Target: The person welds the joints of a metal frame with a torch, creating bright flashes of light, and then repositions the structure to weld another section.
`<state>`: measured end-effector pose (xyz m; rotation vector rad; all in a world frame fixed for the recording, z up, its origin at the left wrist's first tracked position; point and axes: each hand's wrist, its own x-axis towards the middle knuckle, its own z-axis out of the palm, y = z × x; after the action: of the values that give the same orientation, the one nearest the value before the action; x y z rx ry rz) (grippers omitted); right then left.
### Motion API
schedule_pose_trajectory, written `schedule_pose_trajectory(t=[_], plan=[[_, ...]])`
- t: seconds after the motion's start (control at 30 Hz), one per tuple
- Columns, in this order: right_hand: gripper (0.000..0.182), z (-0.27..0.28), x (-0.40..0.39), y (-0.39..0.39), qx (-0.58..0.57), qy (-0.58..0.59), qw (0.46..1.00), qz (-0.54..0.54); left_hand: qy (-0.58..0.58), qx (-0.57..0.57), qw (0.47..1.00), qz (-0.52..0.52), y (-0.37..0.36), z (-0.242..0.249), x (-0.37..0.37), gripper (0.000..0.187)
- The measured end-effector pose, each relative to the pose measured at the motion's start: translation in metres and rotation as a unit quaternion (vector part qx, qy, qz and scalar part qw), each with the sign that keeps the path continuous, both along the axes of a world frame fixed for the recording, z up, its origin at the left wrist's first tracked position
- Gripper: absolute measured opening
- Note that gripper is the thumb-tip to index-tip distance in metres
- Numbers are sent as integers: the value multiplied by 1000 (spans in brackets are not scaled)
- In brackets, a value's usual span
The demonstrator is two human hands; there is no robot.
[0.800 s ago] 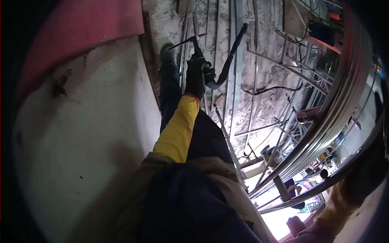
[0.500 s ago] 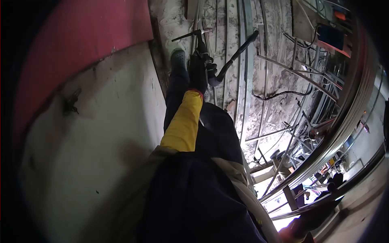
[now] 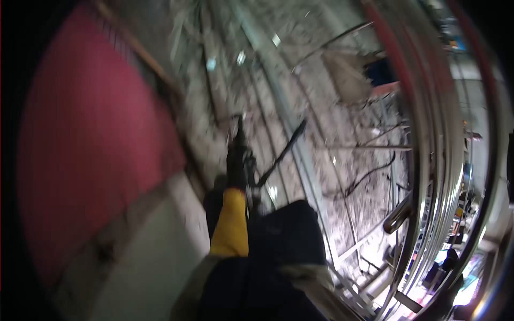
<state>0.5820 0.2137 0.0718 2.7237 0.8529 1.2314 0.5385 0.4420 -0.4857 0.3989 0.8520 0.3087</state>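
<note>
My left hand [image 3: 236, 167], in a dark glove below a yellow sleeve, is closed around a TIG welding torch [image 3: 239, 128]. The torch points away from me, and motion blurs its head. From beside the hand, a black sheathed cable [image 3: 285, 150] slants up to the right. My dark-clothed knee [image 3: 292, 227] is just right of the forearm. At the lower right edge a dark shape [image 3: 448, 297], possibly my right glove or arm, lies against the long metal tubes [image 3: 441, 214]; its fingers cannot be made out.
Metal bars [image 3: 278, 99] run along the stained floor [image 3: 326, 176]. A red panel [image 3: 96, 139] and a pale surface [image 3: 144, 257] are on the left. Ahead to the right is a brown box-like object [image 3: 345, 77] with a dark blue part. A loose black cable [image 3: 369, 175] curves across the floor.
The camera view has swung, blurring the scene. My left hand and the torch appear lower in view, with the torch turned. The metal tubes on the right fill more of the picture.
</note>
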Motion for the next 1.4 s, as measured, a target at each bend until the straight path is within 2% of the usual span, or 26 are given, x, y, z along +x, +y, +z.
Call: schedule_pose_trajectory(t=[0.1, 0.17, 0.2, 0.23, 0.27, 0.37, 0.5, 0.6, 0.7, 0.77, 0.87, 0.9, 0.97, 1.0, 1.03, 1.13, 1.2, 1.23, 1.33, 1.4], plan=[[50, -7, -21, -15, 16, -54, 998, -26, -89, -13, 996, -5, 21, -58, 31, 20], [50, -12, -32, -23, 32, -77, 996, -42, -46, -38, 998, 5, 41, -37, 53, 19], [50, -14, -37, -28, 34, -86, 995, -47, -70, -24, 997, 27, 50, -33, 66, 16], [49, -18, -40, -31, 38, -96, 993, -53, -90, -17, 995, 48, 53, -39, 71, 15], [49, -23, -44, -34, 41, -107, 992, -56, -57, 59, 996, 22, 56, -46, 77, 16], [48, -34, -51, -44, 51, -134, 988, -64, -56, 118, 991, 21, 66, -41, 87, 13], [48, -46, -56, -55, 57, -162, 982, -73, -92, 122, 988, 32, 87, -56, 102, 14], [47, -56, -58, -63, 61, -184, 978, -76, -95, 183, 978, 44, 97, -61, 115, 15], [46, -65, -58, -70, 64, -204, 973, -83, -119, 175, 976, 53, 107, -71, 130, 18], [46, -69, -58, -75, 69, -219, 969, -89, -112, 250, 959, 70, 117, -77, 145, 21], [46, -73, -59, -82, 75, -237, 964, -94, -138, 332, 929, 87, 118, -45, 146, 22], [46, -73, -58, -84, 76, -244, 962, -96, -138, 344, 922, 109, 123, -52, 154, 37], [45, -70, -55, -73, 81, -257, 954, -127, -200, 330, 914, 126, 130, 3, 151, 62], [43, -68, -55, -57, 97, -255, 943, -189, -235, 319, 907, 140, 137, 33, 150, 71], [43, -69, -53, -48, 100, -255, 944, -183, -271, 308, 899, 153, 146, 65, 150, 81], [42, -67, -53, -41, 174, -252, 934, -185, -330, 350, 865, 141, 167, 175, 140, 54], [41, -62, -57, -48, -12, -305, 929, -209, -370, 349, 847, 155, 173, 232, 151, 36], [41, -62, -57, -50, -9, -306, 929, -206, -384, 339, 844, 160, 174, 255, 159, 28], [42, -61, -56, -51, -36, -325, 929, -173, -398, 377, 824, 143, 177, 300, 174, 25], [43, -63, -59, -38, -28, -318, 922, -220, -412, 355, 827, 139, 177, 324, 181, 24]])
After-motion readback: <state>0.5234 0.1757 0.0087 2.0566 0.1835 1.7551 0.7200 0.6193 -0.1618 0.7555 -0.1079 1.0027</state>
